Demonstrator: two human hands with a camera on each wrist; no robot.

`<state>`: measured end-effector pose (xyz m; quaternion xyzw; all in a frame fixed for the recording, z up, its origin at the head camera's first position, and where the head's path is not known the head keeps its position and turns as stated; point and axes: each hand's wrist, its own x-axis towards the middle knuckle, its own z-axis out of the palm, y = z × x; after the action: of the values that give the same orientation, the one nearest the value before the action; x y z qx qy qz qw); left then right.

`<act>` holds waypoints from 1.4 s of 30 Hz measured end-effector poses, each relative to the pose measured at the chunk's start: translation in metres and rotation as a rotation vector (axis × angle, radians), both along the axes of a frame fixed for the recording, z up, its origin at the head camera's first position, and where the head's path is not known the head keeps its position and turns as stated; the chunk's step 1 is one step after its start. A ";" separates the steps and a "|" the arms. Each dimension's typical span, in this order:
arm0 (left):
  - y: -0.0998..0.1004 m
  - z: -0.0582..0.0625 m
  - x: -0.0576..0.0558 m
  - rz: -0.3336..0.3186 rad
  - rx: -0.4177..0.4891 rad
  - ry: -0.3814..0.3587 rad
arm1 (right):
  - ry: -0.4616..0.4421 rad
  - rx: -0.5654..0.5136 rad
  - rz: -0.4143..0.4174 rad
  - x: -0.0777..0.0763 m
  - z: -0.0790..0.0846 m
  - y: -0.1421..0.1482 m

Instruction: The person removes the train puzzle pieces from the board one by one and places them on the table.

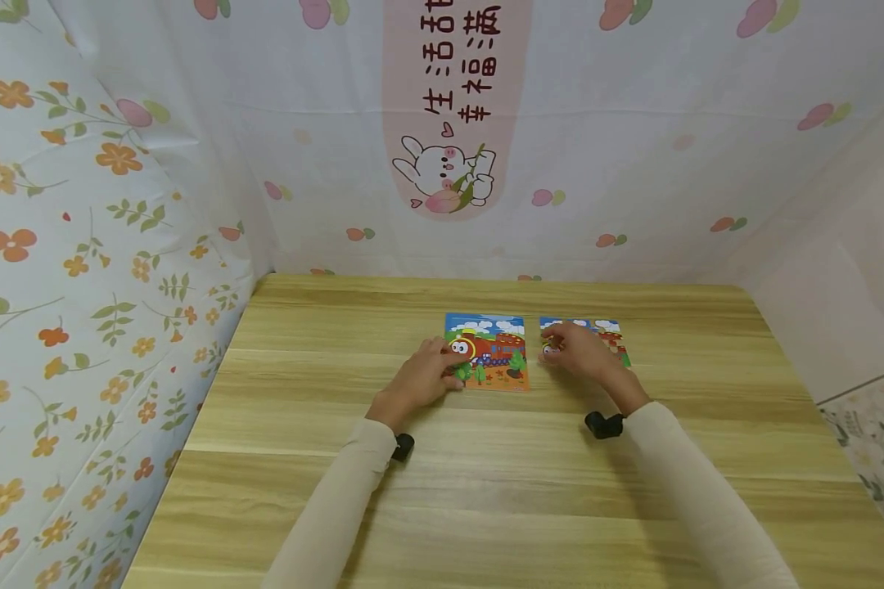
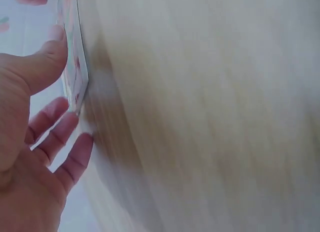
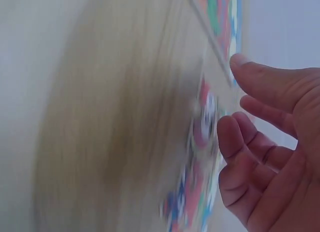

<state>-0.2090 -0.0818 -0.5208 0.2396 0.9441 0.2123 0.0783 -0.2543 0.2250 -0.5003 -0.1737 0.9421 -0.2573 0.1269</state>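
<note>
Step in hand, as I judged it: working the train picture pieces (image 1: 611, 337) with my right hand (image 1: 591, 352) while my left hand (image 1: 423, 372) steadied the train picture card (image 1: 506, 350). Card lay flat on the wood-grain tabletop (image 1: 486, 499), partly covered by my fingers at its left; pieces lay just to its right, a narrow strip of wood between. Left fingers were loosely bent around the card's near-left corner, thumb by its near edge, not clenched. Right fingers were curled but slack over the left part of the pieces, thumb apart from the fingertips, nothing visible between, so I'd call them released. Whether a fingertip touched a piece I couldn't tell; right wrist view too blurred. My hand hid part of the pieces, so no count. Next move probably called for a light pinch on one piece's edge, card held steady; it looked thin, so a sloppy press could skid it.
</note>
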 end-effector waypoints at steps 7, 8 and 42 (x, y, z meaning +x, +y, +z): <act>-0.007 0.000 -0.003 0.073 -0.005 -0.060 | -0.060 -0.082 0.063 0.010 -0.003 -0.048; -0.007 0.000 -0.003 0.073 -0.010 -0.063 | -0.062 -0.091 0.076 0.011 -0.004 -0.054; -0.004 0.000 -0.002 0.026 -0.084 -0.006 | -0.053 0.106 0.214 0.016 -0.006 -0.120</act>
<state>-0.2107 -0.0856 -0.5210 0.2234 0.9550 0.1740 0.0882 -0.2388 0.1051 -0.5059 -0.2594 0.9268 -0.1967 0.1874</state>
